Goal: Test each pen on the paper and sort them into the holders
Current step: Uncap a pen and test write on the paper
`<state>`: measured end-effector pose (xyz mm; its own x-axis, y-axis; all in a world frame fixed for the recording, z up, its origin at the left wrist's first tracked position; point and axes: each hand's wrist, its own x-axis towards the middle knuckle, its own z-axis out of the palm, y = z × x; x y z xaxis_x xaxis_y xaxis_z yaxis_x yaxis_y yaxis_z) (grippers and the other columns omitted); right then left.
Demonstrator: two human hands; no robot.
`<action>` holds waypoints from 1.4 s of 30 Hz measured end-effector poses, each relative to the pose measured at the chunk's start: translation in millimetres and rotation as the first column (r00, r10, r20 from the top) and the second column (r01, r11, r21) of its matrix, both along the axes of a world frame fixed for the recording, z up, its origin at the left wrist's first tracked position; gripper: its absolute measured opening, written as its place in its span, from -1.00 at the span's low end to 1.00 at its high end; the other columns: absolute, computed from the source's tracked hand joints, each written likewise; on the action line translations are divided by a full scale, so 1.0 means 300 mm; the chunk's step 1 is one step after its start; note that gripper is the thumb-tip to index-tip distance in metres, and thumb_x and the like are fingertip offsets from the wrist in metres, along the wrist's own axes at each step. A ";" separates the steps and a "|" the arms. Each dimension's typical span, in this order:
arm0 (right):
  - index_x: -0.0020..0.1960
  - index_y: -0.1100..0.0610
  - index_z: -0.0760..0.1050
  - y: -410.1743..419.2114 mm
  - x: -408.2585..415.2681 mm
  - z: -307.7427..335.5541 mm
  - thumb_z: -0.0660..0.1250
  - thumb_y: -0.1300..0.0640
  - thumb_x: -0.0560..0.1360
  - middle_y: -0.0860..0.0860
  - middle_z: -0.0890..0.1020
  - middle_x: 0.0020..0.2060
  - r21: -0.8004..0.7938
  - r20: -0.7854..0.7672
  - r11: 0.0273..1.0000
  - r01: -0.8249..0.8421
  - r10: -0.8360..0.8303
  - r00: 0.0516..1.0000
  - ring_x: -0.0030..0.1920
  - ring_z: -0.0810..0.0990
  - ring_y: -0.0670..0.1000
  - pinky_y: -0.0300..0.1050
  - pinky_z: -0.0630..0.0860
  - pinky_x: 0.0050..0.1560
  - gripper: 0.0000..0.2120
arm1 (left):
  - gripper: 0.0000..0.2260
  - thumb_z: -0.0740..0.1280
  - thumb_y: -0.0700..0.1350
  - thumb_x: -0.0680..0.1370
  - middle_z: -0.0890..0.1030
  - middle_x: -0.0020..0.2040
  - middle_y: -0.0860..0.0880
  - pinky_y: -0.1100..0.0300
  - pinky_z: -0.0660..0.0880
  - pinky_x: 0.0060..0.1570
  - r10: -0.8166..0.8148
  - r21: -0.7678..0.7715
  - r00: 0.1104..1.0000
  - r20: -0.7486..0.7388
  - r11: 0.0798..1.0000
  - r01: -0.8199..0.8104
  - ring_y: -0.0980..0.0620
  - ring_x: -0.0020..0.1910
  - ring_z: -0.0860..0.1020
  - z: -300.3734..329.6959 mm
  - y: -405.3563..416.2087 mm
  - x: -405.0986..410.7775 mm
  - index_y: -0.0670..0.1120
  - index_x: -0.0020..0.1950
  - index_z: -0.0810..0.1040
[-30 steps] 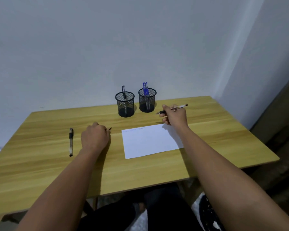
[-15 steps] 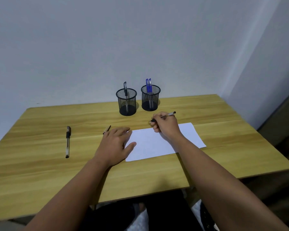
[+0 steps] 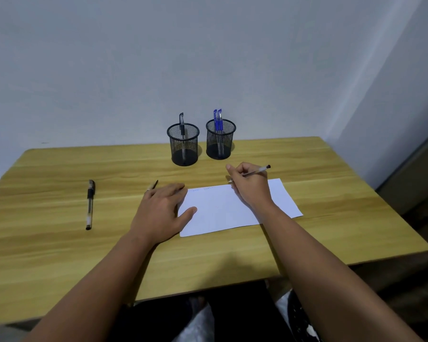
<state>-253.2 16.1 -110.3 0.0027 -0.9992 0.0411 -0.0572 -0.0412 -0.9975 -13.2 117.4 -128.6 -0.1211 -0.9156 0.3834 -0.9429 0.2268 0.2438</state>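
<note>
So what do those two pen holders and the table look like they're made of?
Left holder and right holder: probably black-coated metal mesh; the pens show through the walls. Table: light wood or wood-look laminate, with streaky grain and a soft matte sheen; which of the two I cannot tell.

A light wooden table [image 3: 344, 193] with visible grain stands against a plain pale wall [image 3: 134, 58] — bluish-grey in soft, even light. At the right, 2 wall faces meet in a corner [image 3: 366, 77], with a darker panel [image 3: 420, 174] beside the table.
</note>
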 end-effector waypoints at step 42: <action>-0.35 0.24 0.33 -0.015 -0.017 -0.038 0.40 0.20 0.57 0.15 0.46 -0.48 -0.074 -0.124 0.991 0.109 -0.117 0.985 -0.41 0.55 0.16 0.00 0.48 -0.35 -0.61 | -0.43 0.22 0.36 0.51 0.51 0.42 0.05 -0.08 0.34 0.40 0.065 0.041 0.998 -0.005 0.997 -0.064 0.03 0.41 0.45 0.010 0.011 -0.004 0.03 0.35 0.59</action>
